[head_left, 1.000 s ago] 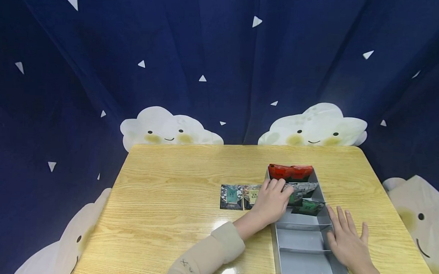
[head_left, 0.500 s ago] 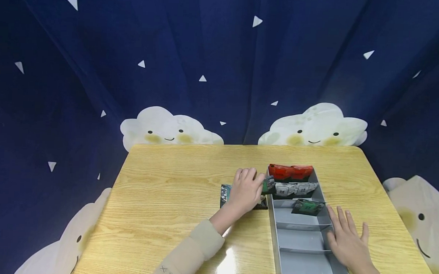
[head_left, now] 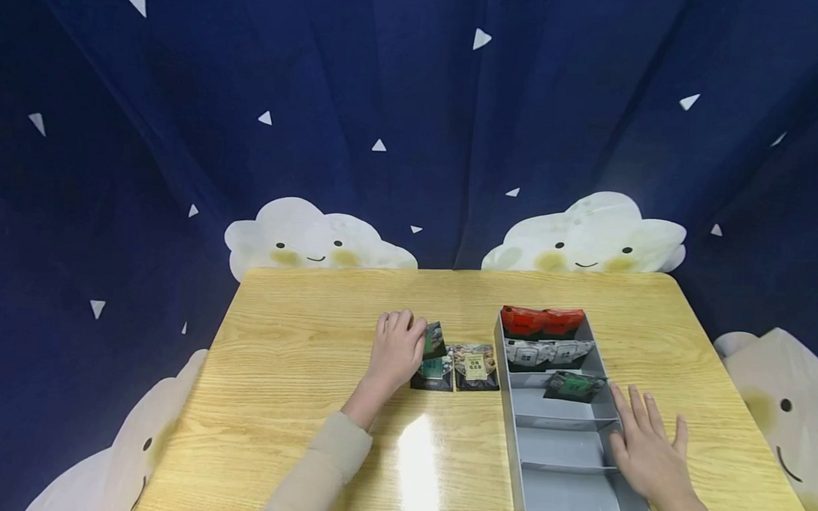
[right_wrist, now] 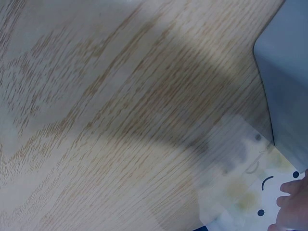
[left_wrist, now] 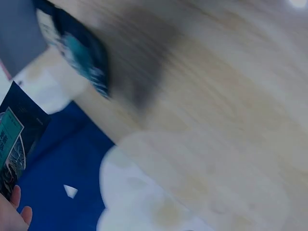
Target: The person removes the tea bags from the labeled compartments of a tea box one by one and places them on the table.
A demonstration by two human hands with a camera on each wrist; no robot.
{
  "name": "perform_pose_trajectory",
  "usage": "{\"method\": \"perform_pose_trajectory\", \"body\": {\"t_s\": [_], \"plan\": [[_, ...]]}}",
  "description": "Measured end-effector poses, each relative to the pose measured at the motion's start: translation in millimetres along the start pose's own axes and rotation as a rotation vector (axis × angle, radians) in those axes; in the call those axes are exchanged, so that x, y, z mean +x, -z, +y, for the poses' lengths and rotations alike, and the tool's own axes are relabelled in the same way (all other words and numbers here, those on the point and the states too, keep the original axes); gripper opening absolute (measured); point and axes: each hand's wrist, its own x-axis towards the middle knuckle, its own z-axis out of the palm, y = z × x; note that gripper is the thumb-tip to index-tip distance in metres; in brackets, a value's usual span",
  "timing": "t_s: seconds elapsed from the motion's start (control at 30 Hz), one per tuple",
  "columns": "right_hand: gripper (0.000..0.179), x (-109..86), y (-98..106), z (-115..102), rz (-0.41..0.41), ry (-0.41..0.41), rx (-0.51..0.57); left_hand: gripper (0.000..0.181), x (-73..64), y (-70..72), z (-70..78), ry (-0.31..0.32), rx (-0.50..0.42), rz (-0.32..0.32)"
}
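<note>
My left hand (head_left: 397, 349) pinches a dark sachet with a green label (head_left: 434, 340), also seen tilted up in the left wrist view as the green-labelled sachet (left_wrist: 14, 137). It is over the table, partly covering a teal-labelled sachet (head_left: 433, 378). Beside that lies a yellow-labelled sachet (head_left: 476, 368). My right hand (head_left: 651, 452) has its fingers spread and touches the right wall of a grey divided box (head_left: 570, 496). Red sachets (head_left: 542, 322) stand in its back compartment, silver-white sachets (head_left: 547, 353) in the second, and one green-labelled sachet (head_left: 573, 386) leans in the third.
The wooden table (head_left: 298, 342) carries the box on its right side. A dark blue curtain (head_left: 414, 98) with cloud prints hangs behind and along both sides of the table.
My left hand has drawn the green-labelled sachet out of the box and carried it left, past the yellow-labelled sachet. The right hand has stayed at the box's side.
</note>
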Motion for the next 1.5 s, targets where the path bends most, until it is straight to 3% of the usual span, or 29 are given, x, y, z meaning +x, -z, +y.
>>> {"method": "perform_pose_trajectory", "body": {"t_s": [0.2,0.37,0.57,0.8,1.07,1.5], "plan": [[0.073,-1.0,0,0,-0.007,-0.005,-0.004,0.017,-16.0,-6.3,-31.6,0.055,0.009,-0.091],[0.073,-1.4,0,-1,-0.001,-0.006,-0.004,0.019,-25.4,-11.9,-50.3,0.06,0.024,-0.175],[0.072,-0.5,1,-2,0.009,-0.003,0.001,0.02,-30.2,-20.6,-60.5,0.017,0.089,-0.303],[0.073,0.6,1,-2,0.007,0.0,0.0,0.027,-33.4,-43.8,-66.2,0.03,0.145,-0.423],[0.074,1.3,1,-2,0.0,-0.007,0.003,0.026,-38.8,-62.6,-65.3,0.057,0.174,-0.45],[0.074,-0.3,2,-3,-0.001,-0.012,0.006,0.017,-42.8,-79.4,-59.5,0.124,0.128,-0.405]]}}
